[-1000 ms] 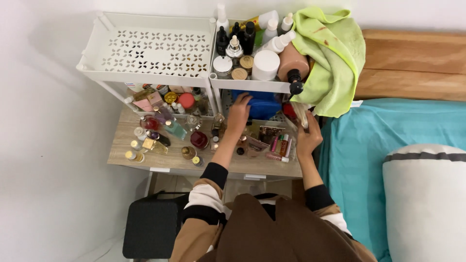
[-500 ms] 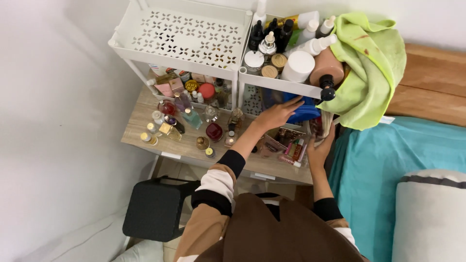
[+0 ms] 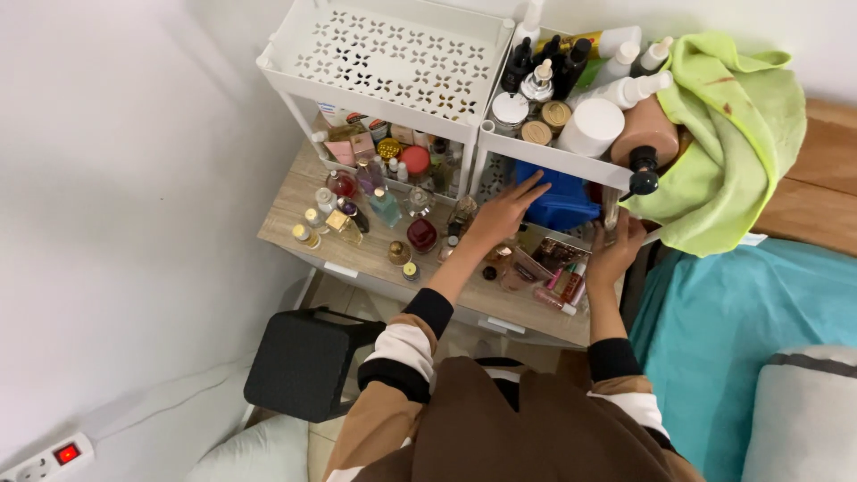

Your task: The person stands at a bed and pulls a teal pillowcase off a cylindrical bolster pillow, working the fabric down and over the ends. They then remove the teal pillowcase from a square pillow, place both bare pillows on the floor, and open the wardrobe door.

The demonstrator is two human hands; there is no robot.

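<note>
Left fingers (image 3: 534,187) spread on blue pouch (image 3: 561,201), right hand (image 3: 614,250) fingers gripping half-hidden clear bottle (image 3: 611,207)

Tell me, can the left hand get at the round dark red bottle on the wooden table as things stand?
Probably yes. The left hand rests on the blue pouch, and the dark red bottle stands beside its forearm, nothing covering it.

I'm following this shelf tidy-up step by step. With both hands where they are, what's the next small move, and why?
Probably draw the blue box forward off the lower shelf. The left hand lies open against its front, fingers spread, not yet gripping, and the right hand is up at its other end beside the green towel, so both ends are covered.
</note>
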